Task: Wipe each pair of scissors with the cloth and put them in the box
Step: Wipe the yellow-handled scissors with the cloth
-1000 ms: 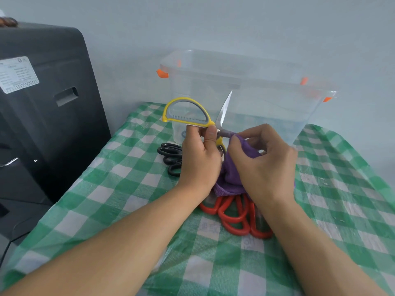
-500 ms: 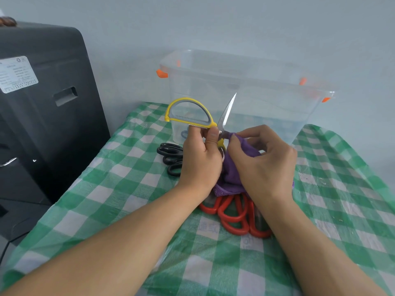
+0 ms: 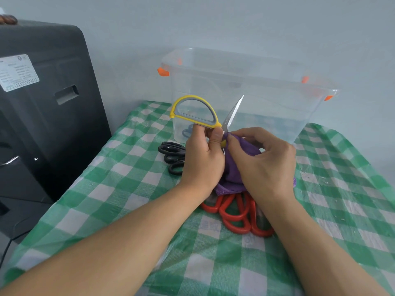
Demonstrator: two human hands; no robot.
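Our left hand point(image 3: 203, 159) grips the yellow scissors point(image 3: 195, 114); our right hand point(image 3: 265, 165) pinches the cloth point(image 3: 245, 146) at the blade's base. The exposed tip could cut us if the cloth slips. The box point(image 3: 245, 99) stands just beyond our hands.

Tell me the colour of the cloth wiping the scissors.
Purple: the soft cloth bunched in the right hand, seen in the head view.

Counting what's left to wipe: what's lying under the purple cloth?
Red scissors stick out from under the purple cloth, handles only; several loops overlap. Their blades and exact number are hidden by the cloth and the right hand.
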